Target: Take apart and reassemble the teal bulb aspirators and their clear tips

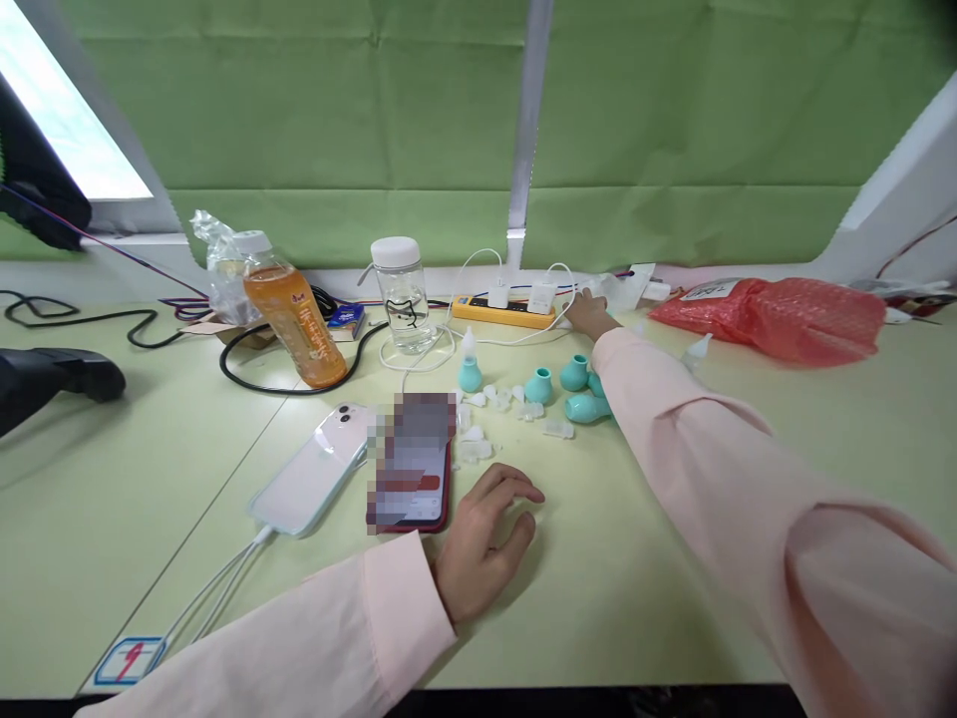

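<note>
Blurred phone screen [412, 461]; right hand [588, 313] fingertips hidden.

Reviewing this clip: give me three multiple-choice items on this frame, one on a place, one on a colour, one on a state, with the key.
1. Where does the right hand reach?
A. beside the yellow power strip
B. onto the orange drink bottle
C. into the red plastic bag

2. What colour are the small rubber bulbs?
A. pink
B. teal
C. black

3. How does the left hand lie?
A. gripping a bulb
B. raised high
C. resting on the pale green table, holding nothing

Key: 1 A, its fingers end at the strip; 2 B, all look teal; 3 C, palm down, nothing in it.
</note>
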A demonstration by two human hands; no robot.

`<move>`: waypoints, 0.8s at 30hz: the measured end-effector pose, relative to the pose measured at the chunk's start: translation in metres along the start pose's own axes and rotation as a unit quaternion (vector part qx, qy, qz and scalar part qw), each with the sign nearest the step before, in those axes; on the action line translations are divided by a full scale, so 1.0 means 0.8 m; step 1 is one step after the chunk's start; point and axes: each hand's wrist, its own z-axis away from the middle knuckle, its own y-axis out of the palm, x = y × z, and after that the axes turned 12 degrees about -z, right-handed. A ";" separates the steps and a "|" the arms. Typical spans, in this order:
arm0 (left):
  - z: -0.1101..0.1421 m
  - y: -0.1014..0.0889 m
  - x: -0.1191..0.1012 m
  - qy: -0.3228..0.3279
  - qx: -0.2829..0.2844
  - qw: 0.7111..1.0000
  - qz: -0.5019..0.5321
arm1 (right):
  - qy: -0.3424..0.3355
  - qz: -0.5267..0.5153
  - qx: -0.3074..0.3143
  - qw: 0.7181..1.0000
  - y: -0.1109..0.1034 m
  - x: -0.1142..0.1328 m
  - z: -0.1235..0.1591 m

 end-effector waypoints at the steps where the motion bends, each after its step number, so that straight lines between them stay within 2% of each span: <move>1: 0.000 0.000 0.001 0.002 -0.001 1.000 -0.001 | -0.001 0.003 0.001 1.000 -0.001 -0.001 0.001; 15: -0.005 0.002 0.004 0.035 0.004 0.999 -0.023 | 0.041 0.048 0.040 0.997 -0.004 0.008 0.031; 19: -0.005 0.003 0.005 0.039 0.002 0.999 -0.022 | 0.004 0.045 0.052 0.998 -0.011 0.009 0.038; 24: -0.005 0.003 0.005 0.040 0.003 0.999 -0.019 | -0.073 0.021 0.041 0.996 -0.034 0.001 0.064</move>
